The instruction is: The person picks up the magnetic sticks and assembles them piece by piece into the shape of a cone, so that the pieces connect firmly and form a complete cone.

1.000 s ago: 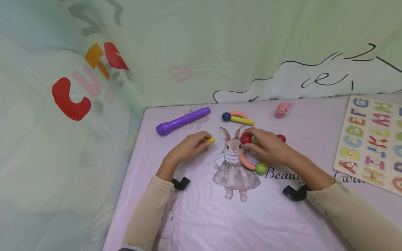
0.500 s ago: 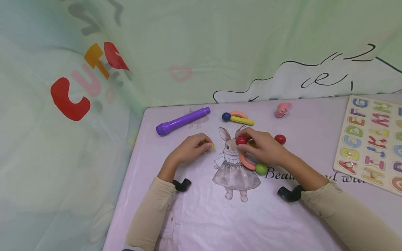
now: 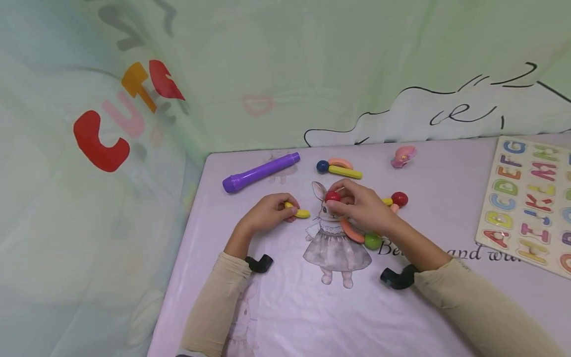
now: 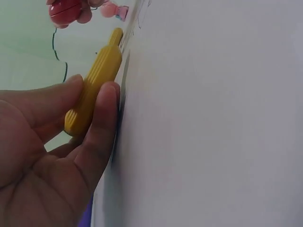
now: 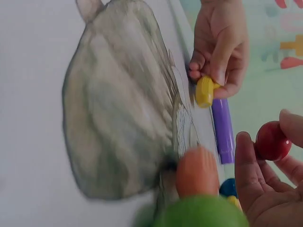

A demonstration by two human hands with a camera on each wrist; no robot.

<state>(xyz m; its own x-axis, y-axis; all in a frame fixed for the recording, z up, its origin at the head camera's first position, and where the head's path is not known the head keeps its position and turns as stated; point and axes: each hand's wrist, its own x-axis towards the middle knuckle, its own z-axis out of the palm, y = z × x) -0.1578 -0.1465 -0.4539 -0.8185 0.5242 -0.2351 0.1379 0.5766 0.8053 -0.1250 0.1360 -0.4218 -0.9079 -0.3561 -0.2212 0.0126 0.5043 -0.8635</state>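
My left hand [image 3: 269, 214] pinches a ribbed yellow stick with a thin end [image 4: 97, 82] between thumb and fingers, just above the table. To its right, my right hand [image 3: 368, 206] holds a red ball [image 5: 273, 141] at its fingertips. A gap separates the ball from the stick. Beneath the right hand lie a curved orange piece [image 3: 352, 231] and a green ball [image 3: 372, 241], touching end to end. Beyond that hand, a second red ball [image 3: 399, 199] sits by a yellow piece [image 3: 387, 201]; the hand partly hides this group.
At the back lie a purple tube [image 3: 262, 172] and a blue ball [image 3: 322, 166] beside a yellow stick [image 3: 345, 172] and a curved orange piece [image 3: 340, 162]. A small pink object [image 3: 403, 156] and an alphabet board [image 3: 513, 218] are farther right. Curtains [image 3: 267, 74] border the table.
My right hand has moved left with the red ball, toward my left hand, uncovering the yellow piece by the second red ball. The left hand has shifted slightly nearer me and turned the yellow stick.
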